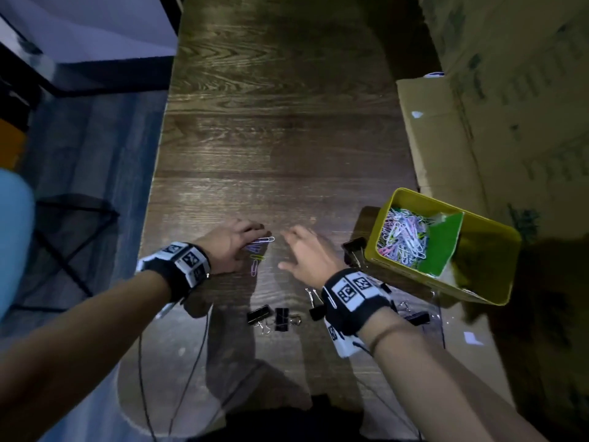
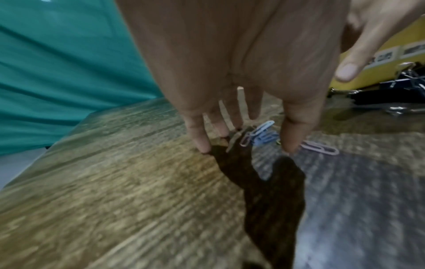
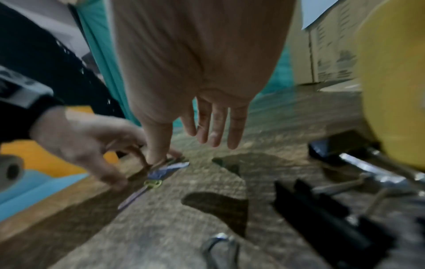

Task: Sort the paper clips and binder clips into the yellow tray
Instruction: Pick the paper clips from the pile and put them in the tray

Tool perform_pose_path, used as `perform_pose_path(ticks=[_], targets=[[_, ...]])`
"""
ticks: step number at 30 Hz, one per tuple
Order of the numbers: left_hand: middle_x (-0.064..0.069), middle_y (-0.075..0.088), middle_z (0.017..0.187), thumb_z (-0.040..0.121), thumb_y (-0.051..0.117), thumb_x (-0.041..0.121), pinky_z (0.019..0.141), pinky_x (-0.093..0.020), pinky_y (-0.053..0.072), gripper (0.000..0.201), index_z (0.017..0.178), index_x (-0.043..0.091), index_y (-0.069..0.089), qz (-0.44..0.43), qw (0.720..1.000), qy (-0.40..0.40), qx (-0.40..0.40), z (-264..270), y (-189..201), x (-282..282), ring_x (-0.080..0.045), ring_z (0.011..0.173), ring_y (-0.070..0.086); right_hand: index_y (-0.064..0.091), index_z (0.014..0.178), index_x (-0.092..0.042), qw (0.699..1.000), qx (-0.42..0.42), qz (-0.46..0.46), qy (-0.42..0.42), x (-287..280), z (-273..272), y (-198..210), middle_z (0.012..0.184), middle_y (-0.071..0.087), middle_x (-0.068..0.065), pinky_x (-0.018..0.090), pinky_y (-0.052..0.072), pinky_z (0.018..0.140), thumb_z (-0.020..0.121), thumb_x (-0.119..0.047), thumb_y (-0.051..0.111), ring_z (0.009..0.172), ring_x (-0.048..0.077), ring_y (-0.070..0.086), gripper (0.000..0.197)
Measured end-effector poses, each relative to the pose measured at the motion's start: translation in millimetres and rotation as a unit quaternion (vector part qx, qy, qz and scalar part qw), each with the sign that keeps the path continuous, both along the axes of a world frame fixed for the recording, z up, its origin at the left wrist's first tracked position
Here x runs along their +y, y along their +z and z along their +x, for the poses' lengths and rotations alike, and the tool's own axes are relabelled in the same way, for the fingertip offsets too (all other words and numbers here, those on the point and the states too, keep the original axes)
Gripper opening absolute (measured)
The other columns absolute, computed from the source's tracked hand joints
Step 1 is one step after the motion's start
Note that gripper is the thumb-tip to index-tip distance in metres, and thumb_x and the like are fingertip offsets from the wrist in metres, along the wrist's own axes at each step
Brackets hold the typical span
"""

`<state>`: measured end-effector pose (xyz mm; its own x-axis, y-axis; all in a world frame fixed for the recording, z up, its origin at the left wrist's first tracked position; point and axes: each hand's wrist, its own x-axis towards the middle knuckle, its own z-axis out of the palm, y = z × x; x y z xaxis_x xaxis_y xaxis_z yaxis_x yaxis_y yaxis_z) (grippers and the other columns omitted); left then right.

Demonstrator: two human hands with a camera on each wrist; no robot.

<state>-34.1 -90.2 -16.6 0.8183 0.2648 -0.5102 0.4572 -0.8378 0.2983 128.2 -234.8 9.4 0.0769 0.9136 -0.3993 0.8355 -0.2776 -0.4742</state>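
Pressing my left hand [image 1: 234,242] fingertips, spread, onto paper clips [image 1: 258,248] left of yellow tray [image 1: 497,237]; my right hand [image 1: 307,255] empty, fingers loosely apart.

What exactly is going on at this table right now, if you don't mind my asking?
A person is sorting clips. Their left hand reaches down with its fingertips around a few loose paper clips on the wooden table. The right hand hovers open beside it. The yellow tray already holds many paper clips; several black binder clips are not yet sorted.
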Motion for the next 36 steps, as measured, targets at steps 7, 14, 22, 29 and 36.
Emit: perform_pose_path(ticks=[7, 14, 22, 29, 36], targets=[[-0.016, 0.058, 0.122, 0.074, 0.061, 0.007, 0.091, -0.039, 0.044, 0.049, 0.123, 0.006, 0.057, 0.07, 0.991, -0.027, -0.113, -3, -9, -17, -0.034, 0.106, 0.055, 0.051, 0.125, -0.001, 0.995, -0.05, -0.035, -0.082, 29, -57, -17, 0.122, 0.054, 0.018, 0.037, 0.044, 0.092, 0.079, -0.043, 0.071, 0.115, 0.033, 0.051, 0.066], [-0.009, 0.068, 0.082, 0.063, 0.078, 0.002, 0.066, -0.028, 0.052, 0.024, 0.086, 0.006, 0.073, 0.094, 0.974, -0.021, -0.205, -17, -15, -14, -0.026, 0.071, 0.065, 0.062, 0.108, 0.002, 0.996, -0.033, -0.025, -0.076, 28, -69, -26, 0.105, 0.062, 0.017, 0.036, 0.052, 0.078, 0.094, -0.016, 0.055, 0.097, 0.031, 0.063, 0.024], [-0.018, 0.065, 0.082, 0.073, 0.066, -0.008, 0.063, -0.043, 0.056, 0.023, 0.094, -0.001, 0.067, 0.055, 0.985, 0.052, -0.157, -19, -19, -18, -0.037, 0.072, 0.063, 0.066, 0.108, -0.002, 0.994, -0.004, -0.029, -0.101, 34, -60, -22, 0.103, 0.062, 0.017, 0.042, 0.053, 0.083, 0.094, -0.015, 0.054, 0.096, 0.034, 0.062, 0.022], [-0.018, 0.063, 0.1, 0.086, 0.058, 0.01, 0.078, -0.046, 0.053, 0.026, 0.108, -0.001, 0.062, 0.029, 0.986, 0.081, -0.142, -20, -18, -19, -0.037, 0.09, 0.06, 0.06, 0.118, -0.006, 0.993, 0.024, -0.035, -0.11, 36, -59, -14, 0.112, 0.058, 0.017, 0.04, 0.051, 0.086, 0.087, -0.02, 0.066, 0.102, 0.033, 0.06, 0.034], [-0.016, 0.06, 0.112, 0.091, 0.05, 0.01, 0.091, -0.039, 0.041, 0.026, 0.115, 0.004, 0.056, 0.016, 0.985, 0.144, -0.09, -15, -24, -29, -0.032, 0.107, 0.052, 0.069, 0.101, -0.003, 0.993, 0.029, -0.045, -0.102, 40, -61, -10, 0.104, 0.064, 0.018, 0.038, 0.051, 0.086, 0.089, -0.006, 0.053, 0.098, 0.033, 0.062, 0.02]])
